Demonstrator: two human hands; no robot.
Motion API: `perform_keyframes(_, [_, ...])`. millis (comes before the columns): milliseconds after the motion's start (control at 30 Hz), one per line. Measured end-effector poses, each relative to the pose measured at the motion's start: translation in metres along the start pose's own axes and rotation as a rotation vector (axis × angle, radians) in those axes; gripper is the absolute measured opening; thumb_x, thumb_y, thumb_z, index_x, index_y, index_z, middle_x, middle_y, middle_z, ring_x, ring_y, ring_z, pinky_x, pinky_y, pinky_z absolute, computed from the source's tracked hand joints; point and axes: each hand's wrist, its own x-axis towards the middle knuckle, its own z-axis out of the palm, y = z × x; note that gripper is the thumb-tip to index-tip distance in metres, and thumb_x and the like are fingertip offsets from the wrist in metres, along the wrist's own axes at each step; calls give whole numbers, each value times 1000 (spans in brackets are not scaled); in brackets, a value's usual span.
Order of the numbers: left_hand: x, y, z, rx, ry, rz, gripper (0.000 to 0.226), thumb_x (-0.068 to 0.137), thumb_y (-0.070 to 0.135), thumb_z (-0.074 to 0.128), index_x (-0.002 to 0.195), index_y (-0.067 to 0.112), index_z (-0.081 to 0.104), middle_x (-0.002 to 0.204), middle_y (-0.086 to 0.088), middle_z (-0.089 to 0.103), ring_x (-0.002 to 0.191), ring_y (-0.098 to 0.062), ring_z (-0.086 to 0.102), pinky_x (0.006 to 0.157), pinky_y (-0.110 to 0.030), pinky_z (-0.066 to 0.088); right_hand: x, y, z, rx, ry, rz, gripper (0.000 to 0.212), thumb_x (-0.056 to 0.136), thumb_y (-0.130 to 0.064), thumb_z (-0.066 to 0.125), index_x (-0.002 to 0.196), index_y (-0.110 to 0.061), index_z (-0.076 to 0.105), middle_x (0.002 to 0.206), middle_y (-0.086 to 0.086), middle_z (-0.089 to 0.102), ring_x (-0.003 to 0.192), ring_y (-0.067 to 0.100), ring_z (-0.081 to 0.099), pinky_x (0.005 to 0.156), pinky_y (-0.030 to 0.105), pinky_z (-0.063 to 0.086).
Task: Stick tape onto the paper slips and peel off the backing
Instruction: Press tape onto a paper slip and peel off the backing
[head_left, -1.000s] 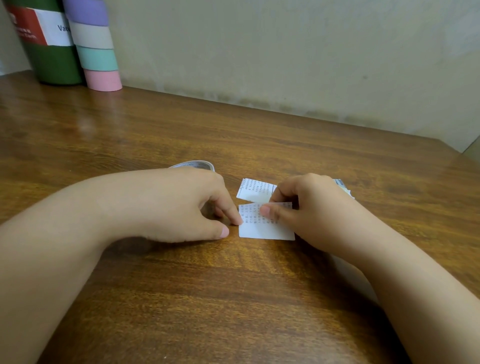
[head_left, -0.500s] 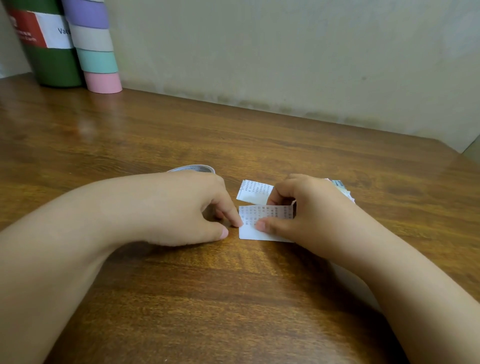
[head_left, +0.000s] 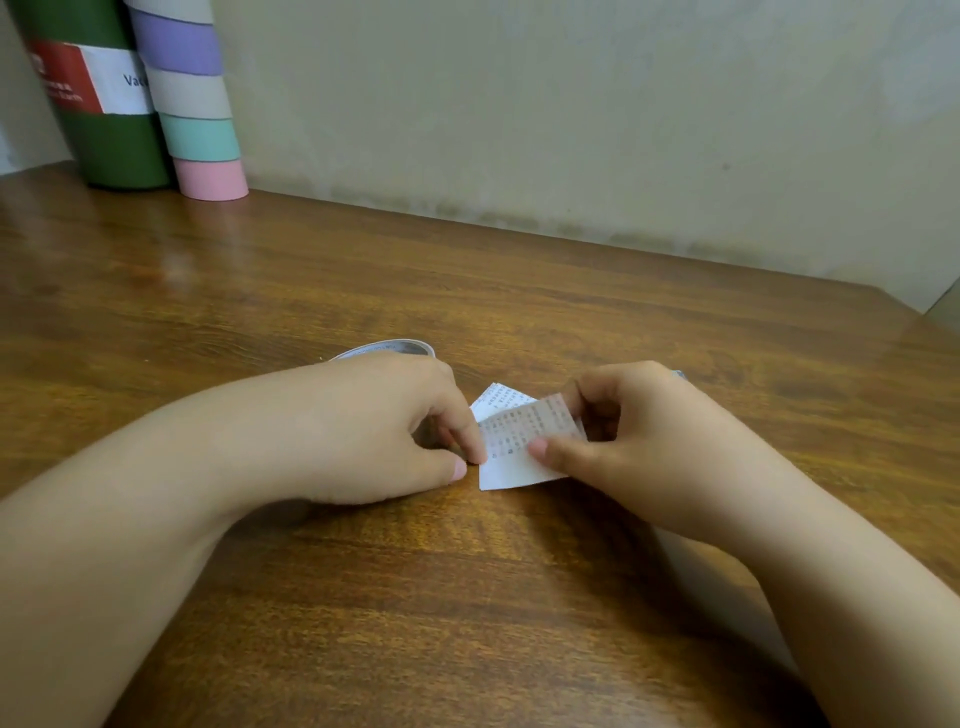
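Two bare hands meet over the brown wooden table from where I watch, both busy with a small white paper slip printed with rows of tiny characters. My left hand has its fingers curled, forefinger and thumb tips pressed at the slip's left edge, holding it against the wood. My right hand pinches a translucent strip of tape or backing between thumb and curled fingers; the strip lies over the slip's far half and its far right corner looks lifted, though I cannot tell which layer it is. A second printed white slip pokes out just behind the first, mostly covered. Behind the left hand only the far rim of a grey tape roll shows. Something pale is hidden beneath the right forearm, too little showing to name. Far left against the beige wall stand a dark green cylinder with a red and white label and a stack of pastel rolls, both cut off by the top edge.
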Motion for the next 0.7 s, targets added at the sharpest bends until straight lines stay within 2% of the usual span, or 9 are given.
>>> perform_keyframes(100, [2,1,-1,-129,179,-24,5,83,37,63,83,37,68,69,22,59,60,12,50,56,-3,35,3,4,-6,283,121,-3,16,79,-30,73,76,-17,65,76,1,71,69,14,67,64,28,52])
perform_keyframes(133, [3,1,-2,-185,257,-41,7,81,39,64,78,34,68,58,19,57,54,7,49,53,-3,35,3,5,-8,409,147,-9,15,79,-27,73,76,-14,65,77,2,73,72,16,69,68,32,54])
perform_keyframes(200, [4,1,-3,-337,390,-72,18,74,48,64,73,31,68,50,16,53,48,2,46,48,-9,34,4,7,-10,641,188,-54,16,79,-20,73,80,-6,65,82,4,74,81,20,71,77,38,56])
perform_keyframes(267, [4,3,-3,-533,470,-56,30,66,59,62,71,30,70,51,18,54,49,4,45,51,-12,35,4,7,-11,797,209,-103,21,78,-16,71,86,2,64,87,5,75,84,19,71,80,35,57])
perform_keyframes(333, [4,6,-2,-706,494,-18,37,57,64,57,70,32,71,52,20,54,51,5,46,59,-21,34,4,4,-10,914,200,-144,30,75,-17,69,92,7,63,89,5,75,85,17,71,77,26,57])
perform_keyframes(433, [4,10,-2,-855,507,18,26,58,56,60,64,33,71,49,19,53,47,5,45,55,-20,32,4,2,-7,995,178,-177,37,71,-17,68,94,11,61,91,8,74,86,20,71,75,22,56])
perform_keyframes(533, [4,12,-2,-880,508,69,17,64,43,66,57,29,69,45,19,47,43,3,40,48,-8,32,4,0,-4,989,167,-191,36,70,-17,69,92,10,61,92,10,74,88,25,70,78,29,56])
perform_keyframes(633, [5,12,0,-868,501,82,21,75,30,70,54,28,67,43,20,46,41,3,39,45,-5,31,4,-1,-3,993,178,-180,35,68,-18,69,91,7,64,92,11,74,88,26,70,79,30,56])
perform_keyframes(700, [5,12,1,-877,522,76,25,78,23,70,53,24,66,45,20,49,42,4,42,47,-4,32,4,-2,-3,1024,209,-149,25,67,-21,71,82,-2,67,89,15,73,83,26,69,79,34,55])
